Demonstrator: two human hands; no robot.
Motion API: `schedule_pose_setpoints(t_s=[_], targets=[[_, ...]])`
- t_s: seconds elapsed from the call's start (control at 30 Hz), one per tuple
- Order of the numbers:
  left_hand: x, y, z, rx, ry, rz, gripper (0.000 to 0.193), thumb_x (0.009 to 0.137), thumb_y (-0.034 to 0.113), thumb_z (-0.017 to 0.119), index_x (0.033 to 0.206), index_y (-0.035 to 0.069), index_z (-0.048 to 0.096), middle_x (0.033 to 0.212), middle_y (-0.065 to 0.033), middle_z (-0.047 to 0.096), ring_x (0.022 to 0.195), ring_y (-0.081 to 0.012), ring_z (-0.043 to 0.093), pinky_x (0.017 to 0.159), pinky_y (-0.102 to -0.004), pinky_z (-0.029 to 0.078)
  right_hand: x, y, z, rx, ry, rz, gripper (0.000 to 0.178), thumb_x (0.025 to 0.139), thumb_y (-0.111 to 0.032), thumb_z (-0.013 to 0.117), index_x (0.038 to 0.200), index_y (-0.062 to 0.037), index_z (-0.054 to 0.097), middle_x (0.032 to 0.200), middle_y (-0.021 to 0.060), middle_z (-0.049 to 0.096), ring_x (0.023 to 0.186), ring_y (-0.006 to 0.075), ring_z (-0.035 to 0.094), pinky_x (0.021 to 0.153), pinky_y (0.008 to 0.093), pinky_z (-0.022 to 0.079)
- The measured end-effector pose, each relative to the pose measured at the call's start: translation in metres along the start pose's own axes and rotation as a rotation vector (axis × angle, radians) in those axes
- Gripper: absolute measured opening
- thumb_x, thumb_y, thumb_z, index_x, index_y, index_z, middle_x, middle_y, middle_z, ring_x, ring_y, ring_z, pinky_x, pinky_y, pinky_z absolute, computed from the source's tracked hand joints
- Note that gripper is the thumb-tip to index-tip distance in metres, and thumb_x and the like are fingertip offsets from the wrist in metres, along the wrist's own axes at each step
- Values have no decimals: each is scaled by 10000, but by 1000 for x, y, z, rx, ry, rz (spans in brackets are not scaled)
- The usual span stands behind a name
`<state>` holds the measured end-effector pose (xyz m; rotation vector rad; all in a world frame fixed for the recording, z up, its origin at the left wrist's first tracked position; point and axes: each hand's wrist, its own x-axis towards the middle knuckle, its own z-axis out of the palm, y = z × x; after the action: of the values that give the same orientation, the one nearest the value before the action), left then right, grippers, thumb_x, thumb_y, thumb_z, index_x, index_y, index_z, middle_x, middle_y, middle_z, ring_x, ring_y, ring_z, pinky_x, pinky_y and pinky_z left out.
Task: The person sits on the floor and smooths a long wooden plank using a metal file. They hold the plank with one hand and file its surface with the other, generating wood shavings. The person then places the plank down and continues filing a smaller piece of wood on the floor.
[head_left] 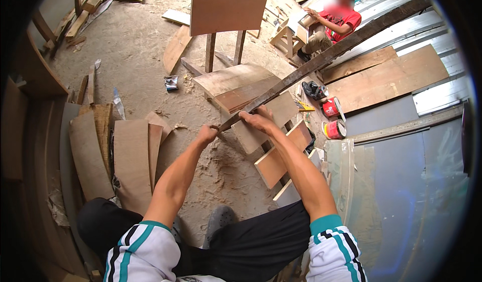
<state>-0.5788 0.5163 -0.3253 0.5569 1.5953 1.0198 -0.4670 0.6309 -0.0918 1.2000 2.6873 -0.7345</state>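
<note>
A long, dark, rough wooden batten point(321, 61) slants from between my hands up toward the far right. My left hand point(208, 133) is closed at its near end. My right hand point(257, 120) wraps around the batten a little farther along, its fingers partly hidden. Just beyond my hands stands a small wooden chair with a flat backrest point(228, 12) and a planked seat point(238, 85); the batten crosses over the edge of the seat. Under my right forearm are several wooden boards point(284, 154), leaning or joined together; which, I cannot tell.
Curved plywood pieces point(131, 156) lean at the left beside a cabinet. Red cans point(335, 129), a yellow square point(304, 106) and large boards point(389, 81) lie at the right. A seated person in red point(341, 23) handles wood at the far right. Sawdust covers the floor point(135, 41).
</note>
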Motion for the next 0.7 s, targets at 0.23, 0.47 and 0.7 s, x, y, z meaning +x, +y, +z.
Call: schedule_pose_setpoints(t_s=[0.23, 0.47, 0.7], targets=[[-22, -14, 21, 310, 312, 355, 296, 821, 179, 655, 1098, 76, 628, 905, -221, 681, 880, -405, 651, 773, -468, 505, -6, -15, -4, -31, 28, 11, 526, 795, -539, 628, 1141, -147, 688, 1192, 99, 677, 1190, 299, 567, 1080, 548, 251], [-16, -8, 29, 515, 321, 292, 226, 901, 209, 540, 1054, 87, 654, 929, -235, 672, 873, -415, 650, 740, -501, 508, -8, -4, -3, -86, 42, 22, 512, 794, -529, 629, 1120, -140, 697, 1182, 114, 679, 1154, 315, 590, 1049, 473, 332], [8, -32, 19, 657, 391, 396, 168, 859, 199, 585, 976, 96, 646, 810, -212, 665, 780, -410, 655, 657, -507, 507, -3, -7, 1, 34, 83, -40, 485, 778, -506, 645, 1098, -148, 715, 1128, 90, 703, 1140, 277, 593, 1034, 484, 325]])
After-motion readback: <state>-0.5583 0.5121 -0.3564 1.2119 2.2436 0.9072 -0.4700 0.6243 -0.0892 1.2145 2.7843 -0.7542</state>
